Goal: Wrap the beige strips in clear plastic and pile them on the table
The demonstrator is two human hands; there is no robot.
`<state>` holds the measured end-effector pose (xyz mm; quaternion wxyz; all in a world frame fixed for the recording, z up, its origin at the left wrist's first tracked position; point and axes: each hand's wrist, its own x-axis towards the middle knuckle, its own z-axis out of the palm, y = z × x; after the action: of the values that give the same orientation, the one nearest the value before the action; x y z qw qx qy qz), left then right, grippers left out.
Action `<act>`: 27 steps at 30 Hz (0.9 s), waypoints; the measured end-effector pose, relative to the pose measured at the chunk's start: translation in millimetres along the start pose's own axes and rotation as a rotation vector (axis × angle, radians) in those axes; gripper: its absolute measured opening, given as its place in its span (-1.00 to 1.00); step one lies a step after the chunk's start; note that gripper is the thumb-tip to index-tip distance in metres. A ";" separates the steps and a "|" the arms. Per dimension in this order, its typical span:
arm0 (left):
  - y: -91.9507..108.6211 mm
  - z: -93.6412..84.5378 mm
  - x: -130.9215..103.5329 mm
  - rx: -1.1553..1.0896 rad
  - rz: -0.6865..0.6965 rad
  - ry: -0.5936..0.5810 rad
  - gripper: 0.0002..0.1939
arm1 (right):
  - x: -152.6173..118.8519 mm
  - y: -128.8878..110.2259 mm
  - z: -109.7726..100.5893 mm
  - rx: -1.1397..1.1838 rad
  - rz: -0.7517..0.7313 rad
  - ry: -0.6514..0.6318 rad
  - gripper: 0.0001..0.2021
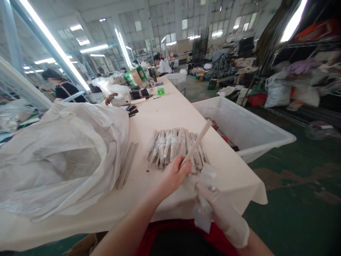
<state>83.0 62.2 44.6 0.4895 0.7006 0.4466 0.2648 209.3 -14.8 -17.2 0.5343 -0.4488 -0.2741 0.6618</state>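
My left hand (179,173), bare, is closed around the lower part of a long beige strip (198,142). The strip slants up to the right, its far end above the table edge. My right hand (209,197) wears a pale glove and is closed on a piece of clear plastic film (203,215), blurred by motion, close to the strip's lower end. Just beyond my hands lies a pile of similar beige strips (173,144), several of them wrapped in clear plastic. A few loose strips (126,165) lie left of the pile.
A large white sack (106,121) slumps over the left of the cloth-covered table (170,110). Against the right edge stands a white plastic bin (255,122). Farther back are a green box (161,91) and dark pieces (133,111). Two people work beyond the table.
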 end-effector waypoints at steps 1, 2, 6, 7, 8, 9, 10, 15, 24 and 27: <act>-1.5 -2.8 -5.9 -0.011 -0.024 -0.006 -0.75 | 4.5 -6.6 -6.4 0.047 -0.056 0.054 -0.62; -4.1 -5.5 -12.8 -0.019 -0.061 -0.017 -0.73 | 8.7 -13.8 -13.1 0.098 -0.110 0.102 -0.61; -21.9 -10.9 -42.1 -0.051 -0.200 -0.090 -0.68 | 22.3 -38.5 -34.2 0.275 -0.270 0.227 -0.56; -26.3 -10.3 -48.5 -0.049 -0.221 -0.096 -0.65 | 25.4 -42.0 -36.8 0.296 -0.281 0.241 -0.55; -29.8 -9.0 -54.3 -0.048 -0.242 -0.103 -0.62 | 28.4 -44.2 -38.3 0.311 -0.290 0.257 -0.55; -32.3 -7.1 -59.2 -0.045 -0.262 -0.115 -0.60 | 31.3 -45.5 -38.8 0.322 -0.304 0.277 -0.55; -33.7 -4.9 -63.2 -0.042 -0.282 -0.131 -0.57 | 33.7 -46.1 -38.5 0.331 -0.318 0.299 -0.56; -31.9 3.2 -68.6 -0.069 -0.354 -0.223 -0.56 | 37.0 -45.4 -39.2 0.255 -0.388 0.489 -0.67; -28.9 1.1 -56.9 -0.007 -0.395 -0.234 -0.61 | 23.9 -34.4 -47.6 -0.212 -0.326 0.582 -0.64; -25.6 6.4 -50.4 0.072 -0.318 -0.165 -0.64 | 17.7 -16.2 -24.9 -0.106 -0.242 0.430 -0.61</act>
<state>55.6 17.9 21.9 0.5350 0.6574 0.5192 0.1094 238.3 3.7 -20.1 0.6316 -0.5705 -0.2401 0.4669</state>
